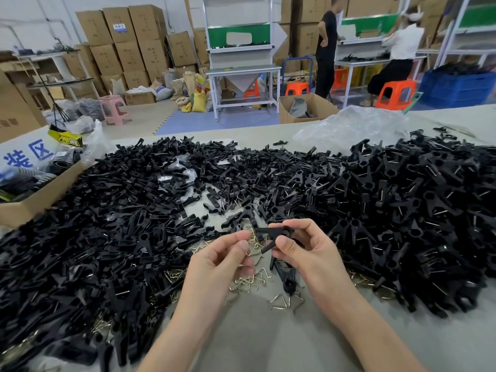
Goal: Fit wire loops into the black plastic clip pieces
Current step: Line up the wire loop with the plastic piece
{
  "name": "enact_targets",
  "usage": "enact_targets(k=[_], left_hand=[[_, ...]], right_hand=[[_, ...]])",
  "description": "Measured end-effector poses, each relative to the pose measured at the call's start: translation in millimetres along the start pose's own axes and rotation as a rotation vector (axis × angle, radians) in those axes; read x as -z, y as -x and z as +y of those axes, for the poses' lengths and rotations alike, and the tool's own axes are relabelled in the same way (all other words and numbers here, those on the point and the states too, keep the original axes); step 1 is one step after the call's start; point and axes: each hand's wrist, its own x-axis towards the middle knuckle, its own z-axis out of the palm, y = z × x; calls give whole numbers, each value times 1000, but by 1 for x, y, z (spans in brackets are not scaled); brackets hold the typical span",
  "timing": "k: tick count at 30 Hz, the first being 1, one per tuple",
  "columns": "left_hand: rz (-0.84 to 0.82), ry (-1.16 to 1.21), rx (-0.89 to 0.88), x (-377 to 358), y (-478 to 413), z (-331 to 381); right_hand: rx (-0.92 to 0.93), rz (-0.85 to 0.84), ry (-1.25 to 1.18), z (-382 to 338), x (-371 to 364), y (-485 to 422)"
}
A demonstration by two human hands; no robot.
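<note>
The right hand [308, 253] pinches a small black forked plastic clip piece [271, 233] between thumb and fingers above the grey table [255, 339]; the left hand [220, 259], fingers curled, pinches a thin brass-coloured bent wire loop [255, 238] just beside it. Both look light; the clip seems stiff, best held near its hub; the springy wire may slip, so grip by its bend.

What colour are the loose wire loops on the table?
The wire loops are brassy gold to silvery; head view shows them best.
</note>
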Motion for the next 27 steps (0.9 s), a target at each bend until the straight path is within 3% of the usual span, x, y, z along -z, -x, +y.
enact_targets(k=[11, 17, 27], left_hand=[[-72, -109, -78, -1, 2, 0], [-86, -93, -91, 1, 1, 2], [-101, -142, -107, 3, 0, -1]], right_hand=[[-64, -106, 67, 1, -7, 4], [-68, -72, -35, 0, -4, 1], [-79, -106, -8, 1, -4, 3]])
